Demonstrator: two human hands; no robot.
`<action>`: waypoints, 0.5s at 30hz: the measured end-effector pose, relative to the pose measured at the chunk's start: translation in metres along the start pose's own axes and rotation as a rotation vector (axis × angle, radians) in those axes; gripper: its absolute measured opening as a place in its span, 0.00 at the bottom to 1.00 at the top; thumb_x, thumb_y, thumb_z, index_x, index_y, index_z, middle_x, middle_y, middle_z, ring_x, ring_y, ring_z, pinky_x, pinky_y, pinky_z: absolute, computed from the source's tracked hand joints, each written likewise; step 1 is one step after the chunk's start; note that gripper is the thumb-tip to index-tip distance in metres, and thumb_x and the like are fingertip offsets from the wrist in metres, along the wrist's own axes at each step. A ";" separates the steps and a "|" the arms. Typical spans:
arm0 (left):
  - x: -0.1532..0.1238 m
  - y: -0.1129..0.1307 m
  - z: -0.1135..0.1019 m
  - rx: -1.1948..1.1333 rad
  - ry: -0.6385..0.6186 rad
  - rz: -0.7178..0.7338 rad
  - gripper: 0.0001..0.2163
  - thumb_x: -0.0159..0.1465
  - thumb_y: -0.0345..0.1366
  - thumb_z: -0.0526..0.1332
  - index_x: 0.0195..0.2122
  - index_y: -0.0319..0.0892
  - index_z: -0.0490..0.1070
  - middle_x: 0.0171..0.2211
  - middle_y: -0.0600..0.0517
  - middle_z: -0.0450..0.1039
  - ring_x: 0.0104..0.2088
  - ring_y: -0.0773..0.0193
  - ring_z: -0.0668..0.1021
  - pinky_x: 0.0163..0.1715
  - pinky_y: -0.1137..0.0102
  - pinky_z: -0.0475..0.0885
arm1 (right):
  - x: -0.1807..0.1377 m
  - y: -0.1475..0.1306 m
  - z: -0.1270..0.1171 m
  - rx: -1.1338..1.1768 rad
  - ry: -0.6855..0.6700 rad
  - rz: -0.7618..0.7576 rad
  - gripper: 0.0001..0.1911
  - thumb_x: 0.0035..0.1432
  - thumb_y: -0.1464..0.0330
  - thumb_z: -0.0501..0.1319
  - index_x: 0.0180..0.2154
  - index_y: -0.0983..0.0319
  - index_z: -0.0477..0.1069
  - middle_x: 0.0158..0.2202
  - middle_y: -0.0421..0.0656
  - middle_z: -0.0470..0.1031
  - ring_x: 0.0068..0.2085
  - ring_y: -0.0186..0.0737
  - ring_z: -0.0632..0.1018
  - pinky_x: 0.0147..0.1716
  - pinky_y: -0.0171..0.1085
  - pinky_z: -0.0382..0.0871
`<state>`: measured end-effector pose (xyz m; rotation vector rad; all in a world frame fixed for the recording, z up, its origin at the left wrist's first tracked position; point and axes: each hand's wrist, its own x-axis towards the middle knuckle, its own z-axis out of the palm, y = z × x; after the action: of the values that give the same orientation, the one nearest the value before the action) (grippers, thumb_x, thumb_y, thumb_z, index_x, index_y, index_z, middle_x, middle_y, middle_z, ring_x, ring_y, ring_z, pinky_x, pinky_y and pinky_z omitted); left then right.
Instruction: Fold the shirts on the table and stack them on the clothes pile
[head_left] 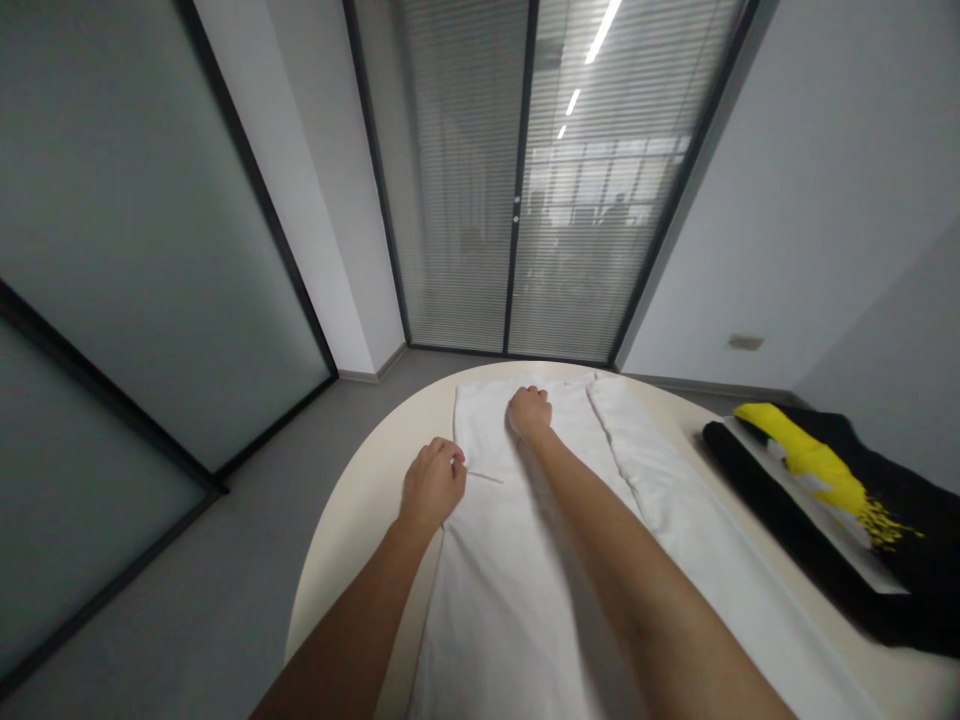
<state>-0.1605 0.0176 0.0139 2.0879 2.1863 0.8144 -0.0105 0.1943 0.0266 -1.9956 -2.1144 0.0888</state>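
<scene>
Both arms reach forward over a long white cloth [517, 560] that lies flat on a round, cream-coloured table [352, 510]. The left hand [433, 483] is curled shut at the cloth's left edge and seems to pinch a bit of that edge between thumb and fingers. The right hand [529, 412] is further out, closed like a loose fist, with its knuckles up and its fingers pressed down on the far end of the cloth. The right arm lies straight across the middle of the cloth.

The fingertips of both hands are tucked under, so just how they grip is hard to see. The near end of the cloth runs out of the picture at the bottom — both arms are cut off there too.

To the right of the right hand, a second strip of white cloth [675, 500] lies beside the first one. Further right lies a black garment with a yellow and grey print [832, 500], near the table's edge.

Past the hands stand glass doors with closed blinds [517, 180] — grey floor [187, 600] spreads to the left of the left hand, beside frosted glass walls [127, 220].
</scene>
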 end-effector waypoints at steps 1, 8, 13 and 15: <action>0.000 0.000 0.001 0.002 0.009 -0.024 0.05 0.66 0.31 0.56 0.40 0.44 0.70 0.43 0.48 0.74 0.45 0.59 0.75 0.47 0.67 0.68 | 0.002 0.002 0.000 0.004 -0.001 -0.010 0.23 0.67 0.76 0.45 0.56 0.70 0.70 0.57 0.61 0.69 0.59 0.52 0.69 0.51 0.45 0.67; -0.001 -0.001 0.002 0.089 0.011 -0.043 0.10 0.68 0.38 0.58 0.49 0.45 0.71 0.46 0.46 0.73 0.47 0.56 0.75 0.45 0.66 0.68 | 0.003 0.007 -0.010 0.016 0.046 -0.015 0.23 0.66 0.78 0.43 0.56 0.68 0.68 0.55 0.58 0.71 0.56 0.50 0.71 0.48 0.42 0.67; -0.001 0.005 -0.002 0.169 -0.019 -0.189 0.14 0.69 0.45 0.56 0.49 0.42 0.71 0.45 0.43 0.74 0.44 0.55 0.78 0.40 0.66 0.70 | -0.023 -0.011 -0.017 0.012 0.110 -0.194 0.18 0.69 0.68 0.49 0.54 0.65 0.70 0.56 0.56 0.70 0.56 0.52 0.69 0.53 0.46 0.63; 0.000 0.010 -0.005 0.194 -0.049 -0.228 0.14 0.70 0.46 0.55 0.45 0.41 0.71 0.44 0.43 0.75 0.43 0.54 0.78 0.39 0.66 0.70 | -0.037 -0.021 -0.017 0.010 0.036 -0.232 0.20 0.69 0.62 0.50 0.54 0.66 0.71 0.55 0.57 0.71 0.55 0.53 0.70 0.52 0.47 0.64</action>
<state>-0.1532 0.0155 0.0214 1.8582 2.5054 0.5468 -0.0261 0.1546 0.0427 -1.7186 -2.2988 0.0232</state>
